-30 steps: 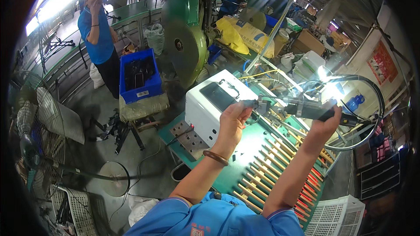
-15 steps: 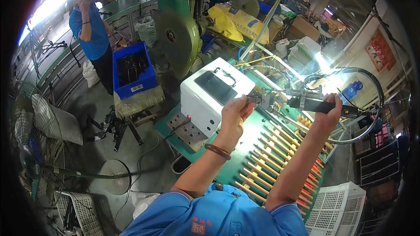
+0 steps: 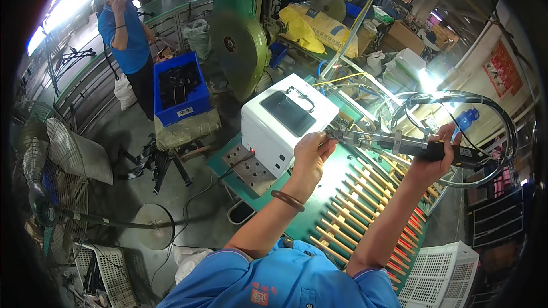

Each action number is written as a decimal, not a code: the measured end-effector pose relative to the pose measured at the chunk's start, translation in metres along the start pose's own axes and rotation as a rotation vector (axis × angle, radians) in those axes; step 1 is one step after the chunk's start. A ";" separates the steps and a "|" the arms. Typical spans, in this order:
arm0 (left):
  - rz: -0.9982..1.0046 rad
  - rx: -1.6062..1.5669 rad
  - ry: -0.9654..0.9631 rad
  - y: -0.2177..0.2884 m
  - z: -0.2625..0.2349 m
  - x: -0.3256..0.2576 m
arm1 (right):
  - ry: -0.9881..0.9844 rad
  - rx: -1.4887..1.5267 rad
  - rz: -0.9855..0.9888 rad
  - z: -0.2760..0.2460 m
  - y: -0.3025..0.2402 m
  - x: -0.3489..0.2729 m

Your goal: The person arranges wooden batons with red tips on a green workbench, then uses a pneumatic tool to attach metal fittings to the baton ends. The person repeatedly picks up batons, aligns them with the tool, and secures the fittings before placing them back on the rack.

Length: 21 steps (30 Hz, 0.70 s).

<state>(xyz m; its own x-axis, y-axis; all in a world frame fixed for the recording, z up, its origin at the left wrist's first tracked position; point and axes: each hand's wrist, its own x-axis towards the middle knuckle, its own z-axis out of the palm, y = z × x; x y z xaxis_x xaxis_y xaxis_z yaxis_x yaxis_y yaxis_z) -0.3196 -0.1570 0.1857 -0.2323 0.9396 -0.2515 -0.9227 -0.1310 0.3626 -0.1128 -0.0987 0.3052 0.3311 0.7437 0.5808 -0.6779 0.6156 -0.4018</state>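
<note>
In my right hand (image 3: 432, 159) is the black grip of a long hand tool (image 3: 394, 142) with a silver barrel, fingers wrapped round it. A dark cable trails off the tool's right end. My left hand (image 3: 311, 151), a brown bangle on its wrist, is closed at the tool's narrow front end, thumb and fingers pinched there. Whether it grips the tip or a small part set on it, I cannot make out. The tool hangs above a green bench (image 3: 302, 217), over a rack of wooden sticks (image 3: 357, 202). Left of it stands a white box-shaped machine (image 3: 285, 120) with a dark top panel.
A perforated metal block (image 3: 245, 168) lies beside the machine. Black cable loops (image 3: 508, 131) hang at the right. White plastic crates (image 3: 436, 274) stand below the bench. A blue bin (image 3: 180, 105) of dark parts, a floor fan (image 3: 54, 194) and another person (image 3: 125, 37) are at the left.
The tool has rolled and tilted in my hands, its right end now lower, with the silver barrel showing more plainly. The whole view has shifted slightly. Both hands keep their hold.
</note>
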 end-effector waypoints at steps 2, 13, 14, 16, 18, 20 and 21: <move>-0.019 -0.007 -0.005 -0.003 -0.001 0.000 | -0.054 0.027 0.006 -0.005 -0.001 0.001; -0.021 -0.063 -0.098 -0.012 -0.001 -0.007 | -0.048 0.009 0.078 -0.030 -0.007 0.018; -0.021 -0.073 -0.113 -0.014 -0.003 -0.008 | -0.041 0.025 0.090 -0.032 -0.008 0.019; -0.016 -0.092 -0.142 -0.018 -0.006 -0.008 | -0.031 0.059 0.119 -0.036 -0.010 0.020; -0.006 -0.115 -0.175 -0.019 -0.006 -0.009 | -0.106 0.249 0.140 -0.042 -0.011 0.023; 0.010 -0.125 -0.205 -0.021 -0.004 -0.009 | -0.200 0.461 0.190 -0.045 -0.014 0.025; 0.025 -0.119 -0.217 -0.021 -0.004 -0.009 | -0.224 0.496 0.194 -0.044 -0.014 0.025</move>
<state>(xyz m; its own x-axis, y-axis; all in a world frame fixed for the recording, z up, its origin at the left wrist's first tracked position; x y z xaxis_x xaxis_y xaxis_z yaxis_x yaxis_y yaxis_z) -0.2997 -0.1643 0.1765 -0.1960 0.9798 -0.0404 -0.9502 -0.1796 0.2546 -0.0665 -0.0773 0.2943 0.0601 0.7244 0.6868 -0.9567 0.2380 -0.1673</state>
